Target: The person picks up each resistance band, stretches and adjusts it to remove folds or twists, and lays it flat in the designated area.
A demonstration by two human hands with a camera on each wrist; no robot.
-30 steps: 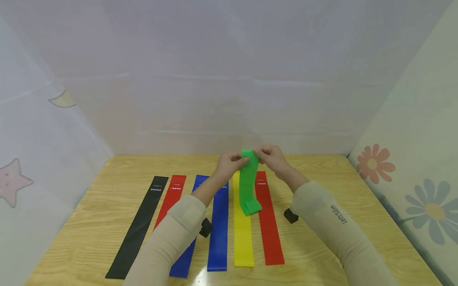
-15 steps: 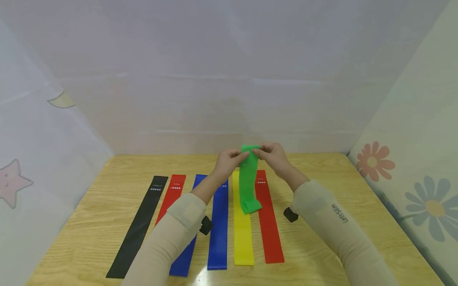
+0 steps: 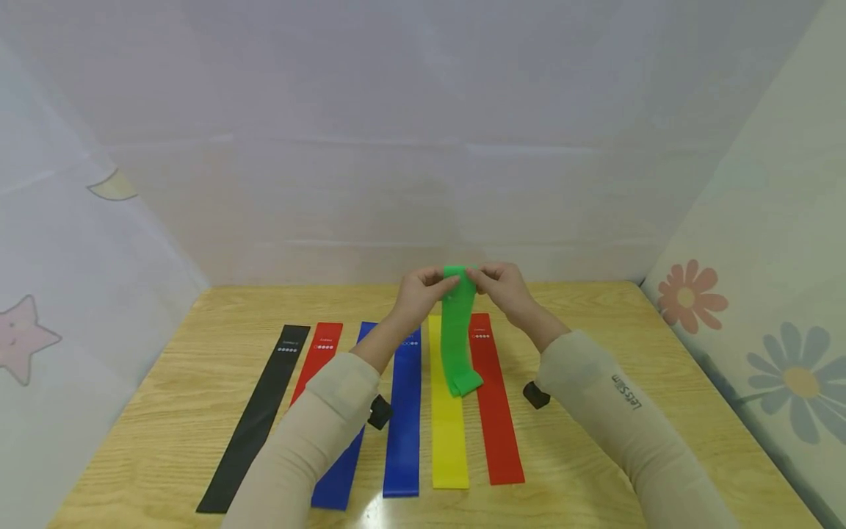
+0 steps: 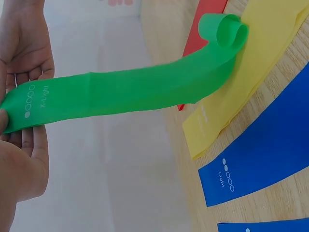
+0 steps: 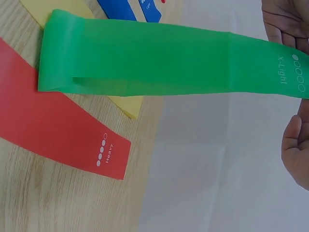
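Since a second ago, both hands have drawn slightly closer together at the top of the green resistance band (image 3: 459, 330), which has shifted a little to the left. That band hangs from its upper end, marked "X-Light", down over the yellow band (image 3: 448, 411), its lower end curled and seemingly just resting on the yellow band, at the edge of the red "Heavy" band (image 3: 494, 411).

Left hand (image 3: 418, 297) pinches the band's top left edge between thumb and fingertips, the other fingers loosely curled, wrist raised above the table (image 3: 628, 338). Right hand (image 3: 504, 288) pinches the top right edge the same way, knuckles up, the forearm sloping down toward the near right. Both arms wear beige sleeves (image 3: 598, 404), the right one printed with lettering, and each wrist carries a small black camera (image 3: 536, 395).

Beside the yellow band lies a blue "Light" band (image 3: 403, 419), then a second blue band (image 3: 340, 470) partly under the left sleeve, another red band (image 3: 317, 360) and a black band (image 3: 254, 419), all flat and parallel on the wooden table. Pale fabric walls surround the table, with a star and moon on the left and flowers on the right.
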